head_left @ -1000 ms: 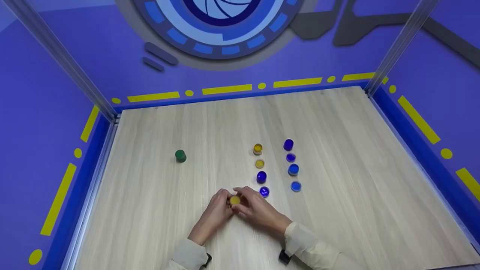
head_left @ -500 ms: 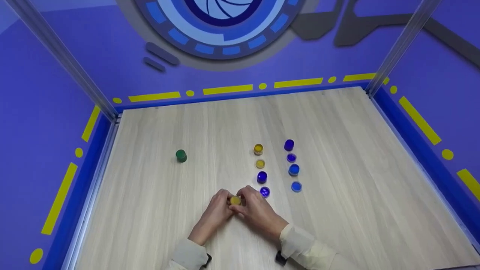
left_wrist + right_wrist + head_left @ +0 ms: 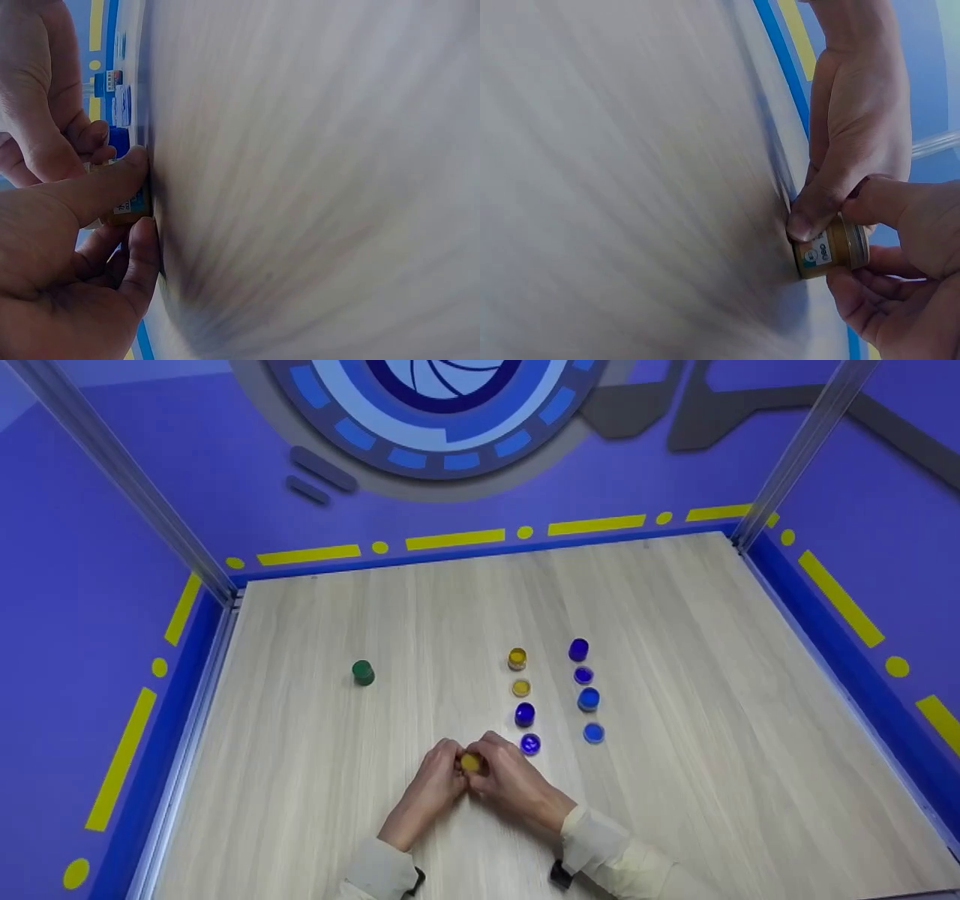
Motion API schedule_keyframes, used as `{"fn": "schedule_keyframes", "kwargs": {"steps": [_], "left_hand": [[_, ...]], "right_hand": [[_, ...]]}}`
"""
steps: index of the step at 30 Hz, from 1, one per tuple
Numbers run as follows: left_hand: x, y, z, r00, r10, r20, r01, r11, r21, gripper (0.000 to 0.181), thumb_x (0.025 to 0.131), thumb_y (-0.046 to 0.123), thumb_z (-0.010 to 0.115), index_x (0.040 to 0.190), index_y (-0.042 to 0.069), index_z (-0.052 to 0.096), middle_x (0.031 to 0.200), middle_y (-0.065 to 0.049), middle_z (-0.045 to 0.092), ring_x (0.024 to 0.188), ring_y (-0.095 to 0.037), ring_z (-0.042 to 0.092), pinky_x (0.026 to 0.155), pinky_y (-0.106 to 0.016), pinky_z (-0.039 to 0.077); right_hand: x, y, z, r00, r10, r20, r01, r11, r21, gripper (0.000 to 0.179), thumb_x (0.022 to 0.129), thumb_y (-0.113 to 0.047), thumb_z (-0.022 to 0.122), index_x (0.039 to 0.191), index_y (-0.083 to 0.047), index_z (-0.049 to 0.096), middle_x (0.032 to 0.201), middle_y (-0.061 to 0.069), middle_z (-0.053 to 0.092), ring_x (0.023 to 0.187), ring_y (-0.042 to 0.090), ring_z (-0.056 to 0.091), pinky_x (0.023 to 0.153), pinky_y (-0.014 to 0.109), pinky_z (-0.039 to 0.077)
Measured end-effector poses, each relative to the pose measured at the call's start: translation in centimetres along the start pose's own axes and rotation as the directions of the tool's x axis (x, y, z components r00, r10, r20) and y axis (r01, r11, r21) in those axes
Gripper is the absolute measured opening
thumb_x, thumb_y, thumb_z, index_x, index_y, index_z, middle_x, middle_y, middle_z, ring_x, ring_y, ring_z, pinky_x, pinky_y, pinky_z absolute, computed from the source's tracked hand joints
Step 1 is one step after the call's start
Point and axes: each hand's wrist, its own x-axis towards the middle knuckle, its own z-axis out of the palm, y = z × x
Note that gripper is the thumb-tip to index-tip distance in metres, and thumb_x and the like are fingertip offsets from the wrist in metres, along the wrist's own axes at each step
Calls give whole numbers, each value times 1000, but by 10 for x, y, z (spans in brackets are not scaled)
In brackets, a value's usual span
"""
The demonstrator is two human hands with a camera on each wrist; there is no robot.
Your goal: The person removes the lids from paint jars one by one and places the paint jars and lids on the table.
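Note:
At the front middle of the head view, both hands meet around a small paint jar (image 3: 471,763) with yellow on top. My left hand (image 3: 433,778) grips the jar's labelled body (image 3: 819,253), its thumb laid along the side in both wrist views. From the other side, my right hand (image 3: 514,771) pinches the jar's lid (image 3: 857,244) between thumb and fingers. The jar's base is right at the tabletop. Just beyond the right hand lie a purple lid (image 3: 530,745) and a purple jar (image 3: 524,714).
Farther back in that column are a yellow jar (image 3: 517,658) and a yellow lid (image 3: 521,688). The column to its right has a purple jar (image 3: 578,649), purple lid (image 3: 583,675), blue jar (image 3: 589,699) and blue lid (image 3: 594,733). A green jar (image 3: 363,673) stands left.
The right hand's fingers have turned and closed in around the top of the yellow jar. The left hand keeps its hold in place. The jars and lids on the table have not moved.

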Motion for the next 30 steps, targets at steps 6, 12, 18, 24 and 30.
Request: {"fn": "schedule_keyframes", "kwargs": {"steps": [6, 12, 18, 24, 30], "left_hand": [[0, 0, 0, 1000, -2, 8, 2, 1000, 3, 30, 76, -13, 76, 90, 4, 55, 88, -2, 54, 82, -15, 54, 74, -32, 49], [0, 1, 0, 1000, -24, 20, 24, 1000, 0, 29, 78, -9, 80, 93, 3, 57, 91, -2, 55, 85, -16, 55, 77, -35, 50], [0, 0, 1, 1000, -16, 20, 16, 1000, -12, 28, 81, -5, 82, 98, 2, 60, 94, -3, 57, 87, -16, 56, 79, -35, 51], [-1, -1, 1, 1000, 16, -1, -16, 1000, -6, 29, 82, 4, 86, 98, 2, 61, 93, -3, 57, 85, -16, 55, 78, -35, 50], [-1, -1, 0, 1000, 1, 8, -1, 1000, -17, 29, 81, -3, 83, 98, 2, 61, 93, -2, 56, 86, -16, 55, 78, -33, 50]], "right_hand": [[-1, 4, 0, 999, -29, 16, 28, 999, 39, 29, 83, -4, 76, 113, -4, 73, 102, -2, 62, 90, 8, 56, 79, 26, 51], [-4, 12, 2, 1000, -16, -2, 16, 992, 126, 40, 82, -4, 76, 122, -2, 69, 108, 0, 66, 96, 11, 59, 84, 29, 52], [-7, 11, 2, 998, 56, -20, -52, 987, 149, 50, 86, -18, 84, 127, 1, 63, 106, 0, 63, 92, 15, 58, 79, 28, 50], [-8, 11, 3, 995, 61, -81, -48, 985, 163, 41, 82, -29, 88, 109, -5, 66, 96, -2, 60, 86, 12, 55, 73, 27, 47], [-6, 11, 3, 994, 80, -68, -66, 980, 188, 33, 82, -22, 88, 105, -9, 68, 96, -5, 61, 85, 11, 56, 73, 25, 48]]}}
